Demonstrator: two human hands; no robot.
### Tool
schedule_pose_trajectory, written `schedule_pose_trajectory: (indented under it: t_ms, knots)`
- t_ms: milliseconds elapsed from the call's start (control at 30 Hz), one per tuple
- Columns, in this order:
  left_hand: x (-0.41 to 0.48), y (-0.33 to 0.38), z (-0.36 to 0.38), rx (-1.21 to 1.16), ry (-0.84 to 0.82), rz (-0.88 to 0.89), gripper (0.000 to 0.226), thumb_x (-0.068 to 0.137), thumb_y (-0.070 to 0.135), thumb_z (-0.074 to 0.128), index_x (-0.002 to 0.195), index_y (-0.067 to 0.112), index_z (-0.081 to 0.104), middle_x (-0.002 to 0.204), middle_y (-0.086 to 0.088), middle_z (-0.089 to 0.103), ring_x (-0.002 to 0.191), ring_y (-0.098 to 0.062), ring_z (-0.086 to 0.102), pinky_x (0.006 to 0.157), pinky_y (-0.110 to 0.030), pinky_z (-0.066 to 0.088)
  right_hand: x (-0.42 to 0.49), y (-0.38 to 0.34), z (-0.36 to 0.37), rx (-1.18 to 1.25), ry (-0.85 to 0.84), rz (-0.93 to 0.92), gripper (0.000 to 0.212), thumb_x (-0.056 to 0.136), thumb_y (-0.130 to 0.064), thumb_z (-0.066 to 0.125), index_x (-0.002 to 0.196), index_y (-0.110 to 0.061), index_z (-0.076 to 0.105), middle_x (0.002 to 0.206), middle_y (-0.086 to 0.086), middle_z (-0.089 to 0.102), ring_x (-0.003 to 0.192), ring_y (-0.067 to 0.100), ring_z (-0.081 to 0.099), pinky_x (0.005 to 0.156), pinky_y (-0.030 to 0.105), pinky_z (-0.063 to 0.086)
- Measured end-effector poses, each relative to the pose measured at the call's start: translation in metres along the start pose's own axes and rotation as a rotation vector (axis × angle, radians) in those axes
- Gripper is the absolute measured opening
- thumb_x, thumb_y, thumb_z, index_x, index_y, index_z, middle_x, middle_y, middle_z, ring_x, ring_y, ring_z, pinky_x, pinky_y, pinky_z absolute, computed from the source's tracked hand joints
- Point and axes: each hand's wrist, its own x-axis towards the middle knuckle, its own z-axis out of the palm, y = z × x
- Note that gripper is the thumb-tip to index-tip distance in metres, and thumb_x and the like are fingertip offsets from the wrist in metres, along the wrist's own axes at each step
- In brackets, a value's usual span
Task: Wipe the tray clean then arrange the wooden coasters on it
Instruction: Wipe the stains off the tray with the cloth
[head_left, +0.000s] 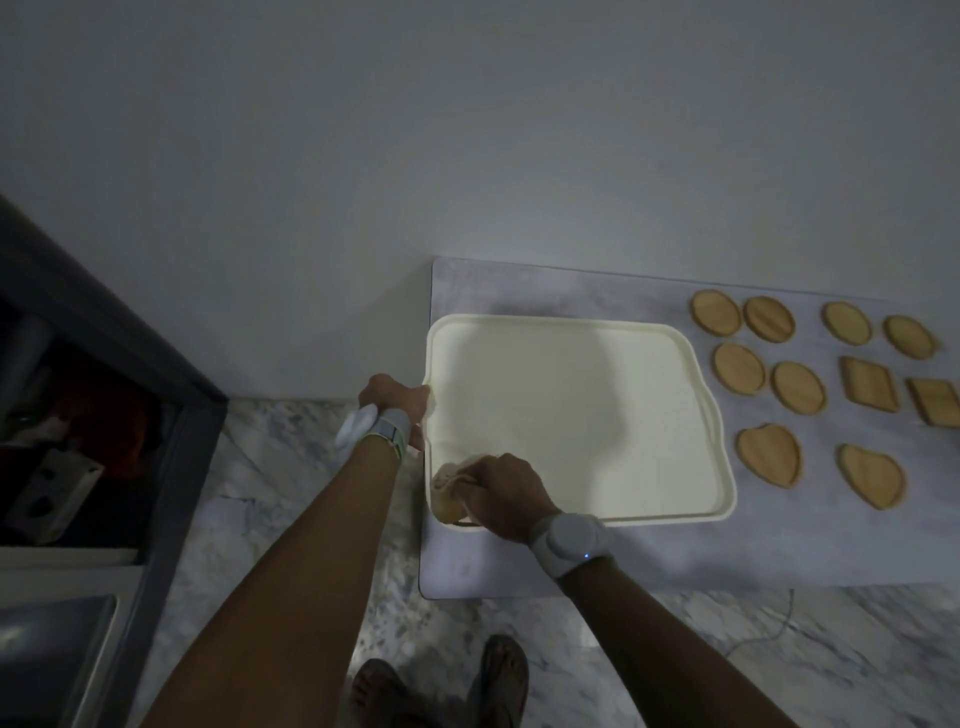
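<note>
A cream rectangular tray (571, 405) lies on a pale marble-look table. My left hand (397, 402) grips the tray's left rim. At the tray's near left corner, my right hand (501, 491) is closed on a beige cloth (447, 499) pressed against the tray. Several wooden coasters lie on the table to the right of the tray: round ones (769, 318) at the back, rectangular ones (868, 383) at the far right, and two heart-shaped ones (769, 454) nearest me. No coaster is on the tray.
The table (779, 545) ends just left of the tray and stands against a plain wall. A dark door frame (171, 467) and cluttered opening are at the left. My sandalled feet (441, 686) stand on marble floor below the table's near edge.
</note>
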Motion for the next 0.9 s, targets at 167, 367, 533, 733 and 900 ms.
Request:
schedule_pose_trajectory:
  t_ms: [167,367,533,733,900]
  knots:
    - [0.001,-0.003,0.001,-0.027,0.010,0.004,0.038,0.082,0.025,0.077,0.089,-0.012,0.072,0.093,-0.028,0.074,0.077,-0.041,0.075,0.069,-0.055,0.062,0.005,0.003,-0.007,-0.034,-0.071,0.105,0.049,0.088,-0.052,0.044,0.091,-0.011,0.071,0.102,0.014,0.071,0.101,0.035,0.065,0.076,0.029,0.040]
    - [0.001,-0.012,0.001,-0.027,-0.003,0.035,0.037,0.083,0.032,0.070,0.096,-0.003,0.071,0.098,-0.024,0.074,0.087,-0.037,0.074,0.076,-0.054,0.062,0.001,0.027,-0.041,0.283,-0.111,0.235,0.043,0.088,-0.041,0.055,0.099,-0.004,0.073,0.110,0.017,0.071,0.108,0.031,0.065,0.090,0.038,0.049]
    - [-0.010,-0.001,0.003,0.139,0.087,0.117,0.035,0.087,0.029,0.073,0.096,-0.005,0.075,0.103,-0.027,0.073,0.090,-0.042,0.073,0.081,-0.050,0.061,-0.026,0.065,-0.080,0.814,0.073,0.332,0.028,0.097,-0.019,0.055,0.081,-0.002,0.070,0.089,0.018,0.067,0.092,0.029,0.061,0.089,0.046,0.048]
    - [-0.053,0.034,0.011,0.420,0.202,0.215,0.050,0.095,0.037,0.049,0.121,-0.004,0.056,0.130,-0.024,0.058,0.124,-0.038,0.055,0.107,-0.037,0.040,-0.073,0.100,-0.134,1.204,0.159,0.290,0.028,0.101,-0.024,0.048,0.101,-0.002,0.065,0.094,0.015,0.066,0.089,0.029,0.062,0.081,0.037,0.052]
    - [-0.092,0.074,0.045,0.550,0.202,0.362,0.036,0.094,0.031,0.052,0.115,0.005,0.063,0.124,-0.017,0.063,0.123,-0.036,0.055,0.105,-0.034,0.039,-0.101,0.133,-0.163,1.403,0.229,0.317,0.028,0.101,-0.026,0.049,0.103,-0.002,0.063,0.090,0.014,0.068,0.086,0.029,0.063,0.078,0.038,0.053]
